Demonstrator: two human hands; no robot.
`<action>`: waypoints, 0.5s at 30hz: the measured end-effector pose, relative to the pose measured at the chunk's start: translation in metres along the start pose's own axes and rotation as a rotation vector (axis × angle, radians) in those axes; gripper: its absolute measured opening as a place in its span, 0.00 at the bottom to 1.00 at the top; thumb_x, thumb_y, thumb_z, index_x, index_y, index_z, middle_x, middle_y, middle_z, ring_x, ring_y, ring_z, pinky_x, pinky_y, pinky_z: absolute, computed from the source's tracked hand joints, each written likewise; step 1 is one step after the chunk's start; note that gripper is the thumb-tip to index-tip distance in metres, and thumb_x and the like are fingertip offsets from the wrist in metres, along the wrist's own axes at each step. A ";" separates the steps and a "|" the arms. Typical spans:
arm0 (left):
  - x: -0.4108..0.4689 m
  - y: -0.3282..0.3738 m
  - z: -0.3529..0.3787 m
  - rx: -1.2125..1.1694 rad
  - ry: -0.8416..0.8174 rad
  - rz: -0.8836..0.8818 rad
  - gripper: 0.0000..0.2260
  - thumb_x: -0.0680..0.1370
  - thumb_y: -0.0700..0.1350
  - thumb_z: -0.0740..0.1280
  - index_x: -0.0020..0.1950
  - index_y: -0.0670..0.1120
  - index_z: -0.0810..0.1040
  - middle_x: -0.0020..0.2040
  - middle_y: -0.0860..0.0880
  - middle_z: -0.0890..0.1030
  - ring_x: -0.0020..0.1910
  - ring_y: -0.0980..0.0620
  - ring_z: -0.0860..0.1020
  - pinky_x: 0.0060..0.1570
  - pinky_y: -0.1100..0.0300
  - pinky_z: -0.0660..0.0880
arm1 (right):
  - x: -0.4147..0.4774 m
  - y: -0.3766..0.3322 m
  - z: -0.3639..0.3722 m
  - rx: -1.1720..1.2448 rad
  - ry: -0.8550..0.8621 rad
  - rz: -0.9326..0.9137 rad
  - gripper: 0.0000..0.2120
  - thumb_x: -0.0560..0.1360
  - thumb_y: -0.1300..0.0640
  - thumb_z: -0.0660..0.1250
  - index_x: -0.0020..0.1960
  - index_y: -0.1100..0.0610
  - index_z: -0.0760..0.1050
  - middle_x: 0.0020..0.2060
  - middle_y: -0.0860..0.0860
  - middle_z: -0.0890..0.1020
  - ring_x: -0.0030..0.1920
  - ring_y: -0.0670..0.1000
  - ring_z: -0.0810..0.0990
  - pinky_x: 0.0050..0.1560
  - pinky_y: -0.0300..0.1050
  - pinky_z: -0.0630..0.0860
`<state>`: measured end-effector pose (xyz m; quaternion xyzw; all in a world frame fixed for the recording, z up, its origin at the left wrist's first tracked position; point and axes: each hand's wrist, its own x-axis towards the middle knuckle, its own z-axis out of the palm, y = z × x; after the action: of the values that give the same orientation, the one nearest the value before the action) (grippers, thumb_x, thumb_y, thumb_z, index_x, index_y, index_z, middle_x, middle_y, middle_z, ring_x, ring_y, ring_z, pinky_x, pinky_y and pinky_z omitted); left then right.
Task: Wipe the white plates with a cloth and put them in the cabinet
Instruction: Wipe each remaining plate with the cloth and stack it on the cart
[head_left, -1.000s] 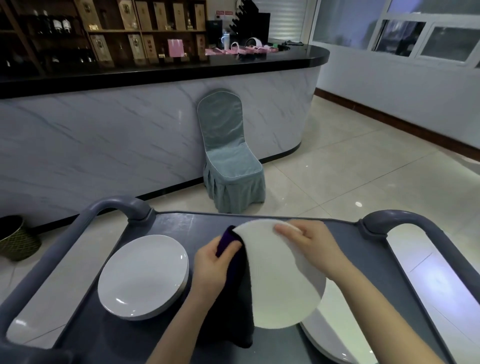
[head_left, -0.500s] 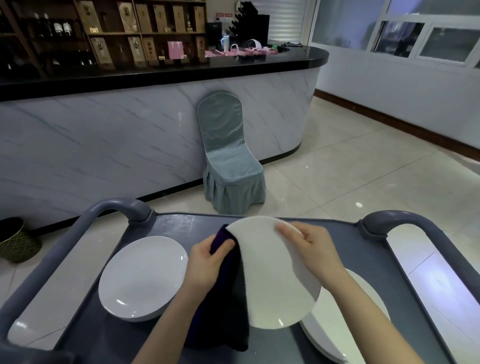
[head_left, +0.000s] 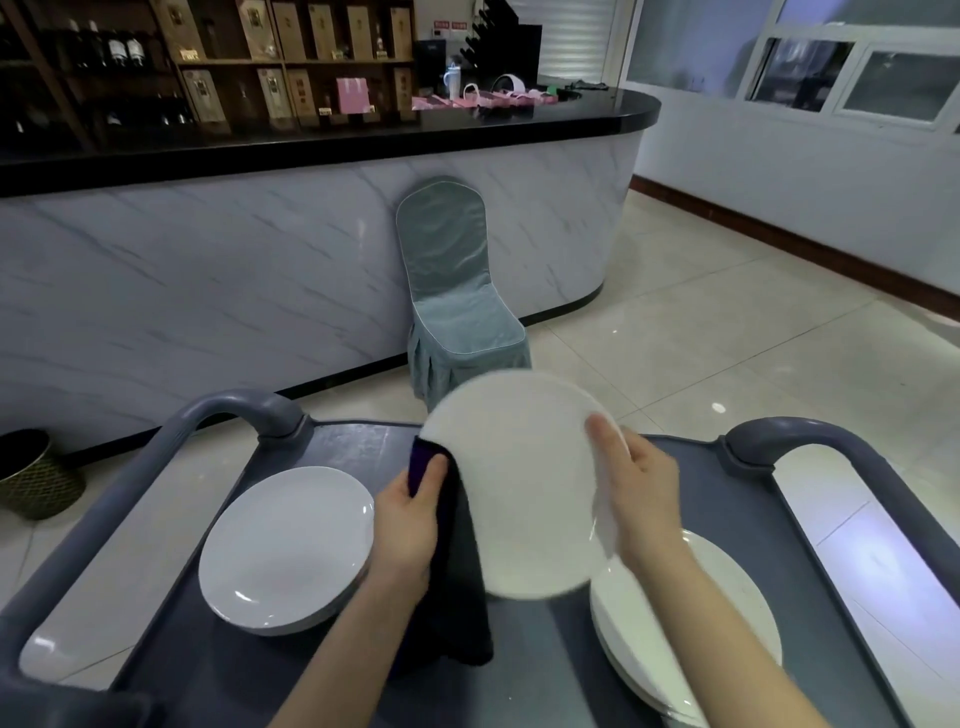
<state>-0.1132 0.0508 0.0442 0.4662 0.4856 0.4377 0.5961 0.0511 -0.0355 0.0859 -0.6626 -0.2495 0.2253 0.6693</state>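
Held plate (head_left: 519, 483) rose higher, toward cart top's far edge, uncovering more of right stack (head_left: 685, 623) near right edge. Right hand (head_left: 641, 499), blurred, pinched plate's right rim. Left hand (head_left: 410, 519) clutched dark cloth (head_left: 460, 571) against plate's left rim; cloth hung down over cart top (head_left: 353, 447). Left stack (head_left: 285, 545) sat near left edge.

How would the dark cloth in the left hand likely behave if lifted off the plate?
Probably floppy: the cloth hangs limp below the left hand. Likely light: one hand's grip near its top carries it. Probably not slippery: it looks matte, unlike the shiny plate.
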 end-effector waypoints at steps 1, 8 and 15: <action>-0.005 -0.002 0.008 -0.089 0.116 -0.074 0.09 0.79 0.50 0.67 0.41 0.50 0.82 0.36 0.53 0.85 0.35 0.56 0.81 0.33 0.64 0.76 | -0.008 0.004 0.011 0.181 0.129 0.079 0.22 0.79 0.49 0.67 0.29 0.56 0.71 0.28 0.44 0.73 0.30 0.45 0.71 0.31 0.38 0.71; 0.011 0.008 -0.004 -0.015 0.197 -0.057 0.13 0.79 0.52 0.67 0.40 0.44 0.80 0.39 0.46 0.81 0.38 0.48 0.77 0.44 0.52 0.76 | -0.007 0.013 -0.001 0.038 -0.068 0.068 0.08 0.80 0.53 0.66 0.49 0.56 0.80 0.39 0.45 0.84 0.42 0.46 0.80 0.44 0.39 0.76; 0.016 0.033 -0.005 0.399 -0.313 0.369 0.09 0.74 0.45 0.73 0.34 0.49 0.79 0.29 0.54 0.77 0.29 0.60 0.71 0.32 0.67 0.68 | 0.023 -0.027 -0.011 -0.605 -0.617 -0.291 0.05 0.77 0.46 0.69 0.42 0.44 0.80 0.35 0.38 0.81 0.36 0.37 0.76 0.38 0.31 0.69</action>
<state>-0.1185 0.0731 0.0733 0.7158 0.3717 0.3574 0.4708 0.0749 -0.0296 0.1141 -0.6882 -0.5824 0.2330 0.3646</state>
